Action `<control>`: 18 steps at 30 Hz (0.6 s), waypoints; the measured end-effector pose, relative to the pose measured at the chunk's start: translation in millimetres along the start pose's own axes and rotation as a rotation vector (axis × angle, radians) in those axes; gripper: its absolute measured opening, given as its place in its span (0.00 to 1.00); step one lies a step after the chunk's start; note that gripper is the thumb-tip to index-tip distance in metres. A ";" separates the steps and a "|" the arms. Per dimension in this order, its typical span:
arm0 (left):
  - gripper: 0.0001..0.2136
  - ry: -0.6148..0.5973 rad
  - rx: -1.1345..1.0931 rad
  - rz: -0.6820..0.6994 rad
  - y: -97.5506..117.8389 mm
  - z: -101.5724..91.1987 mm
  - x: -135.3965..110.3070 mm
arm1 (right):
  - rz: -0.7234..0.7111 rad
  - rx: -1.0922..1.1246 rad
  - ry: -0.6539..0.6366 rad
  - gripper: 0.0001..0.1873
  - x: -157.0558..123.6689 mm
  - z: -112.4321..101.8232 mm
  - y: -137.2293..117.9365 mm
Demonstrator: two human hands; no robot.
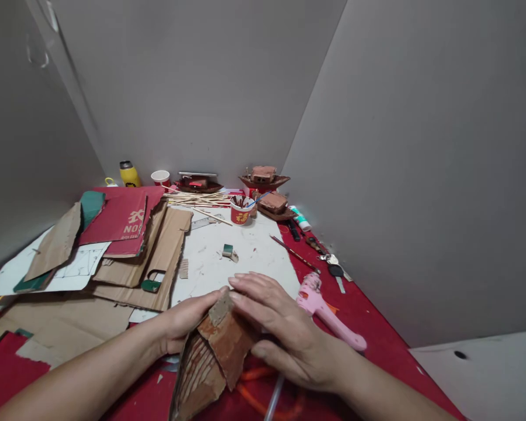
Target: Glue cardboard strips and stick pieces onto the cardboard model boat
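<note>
Walls: grey panels [179, 99], beyond the white sheet, cut off by the frame.
Cover: red cloth [372, 316], under and around the white sheet [263, 251]; its near part is hidden by both forearms.
Cardboard: overlapping pile [177, 234], brown, red and green, left of the sheet; lower pieces largely concealed, red lettering partly covered.
Model: cardboard model [234, 342], reddish-brown with a ribbed slope, at the near edge of the sheet; near tip cut off by the frame, underside unseen.
Hands: right hand [289, 333], laid along the model's right side, fingers extended, thumb apart; whether it grips or merely rests cannot be told. Left hand [184, 324], grasping the model's left edge, thumb uppermost, other fingers mostly hidden.
Tool: pink glue gun [337, 321], right of the sheet, partly behind the right hand.
Loop: orange loop [249, 397], nearer than the sheet, blurred; what it belongs to is unclear.
Boats: three small brown boats [274, 202], at the sheet's far end, details indistinct.
Cup: red-and-white cup [241, 213], on the sheet's far part; dark contents hard to identify.
Scrap: green scrap [228, 251], on the sheet.
</note>
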State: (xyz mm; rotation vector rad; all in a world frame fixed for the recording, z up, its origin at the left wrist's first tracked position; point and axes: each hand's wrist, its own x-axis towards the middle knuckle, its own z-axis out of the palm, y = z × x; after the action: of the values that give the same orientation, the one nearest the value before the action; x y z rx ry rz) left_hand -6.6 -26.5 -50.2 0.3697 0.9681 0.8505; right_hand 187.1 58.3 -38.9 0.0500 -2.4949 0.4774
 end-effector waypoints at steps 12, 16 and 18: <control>0.21 -0.077 0.680 0.430 0.7 7.8 -9.6 | 0.228 0.392 0.020 0.20 2.5 -6.0 -8.1; 0.21 -0.034 0.787 0.449 -2.7 11.8 -12.0 | 0.238 0.443 -0.048 0.16 2.6 -5.5 -10.1; 0.21 -0.023 0.759 0.444 -5.9 12.4 -11.2 | 0.235 0.431 -0.063 0.13 2.7 -5.5 -11.1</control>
State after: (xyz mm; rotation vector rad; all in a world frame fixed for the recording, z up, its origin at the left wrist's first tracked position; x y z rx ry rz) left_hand 3.2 -37.7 -40.8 1.2783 1.1874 0.8426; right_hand 189.5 50.0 -29.6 -0.0609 -2.4245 1.1202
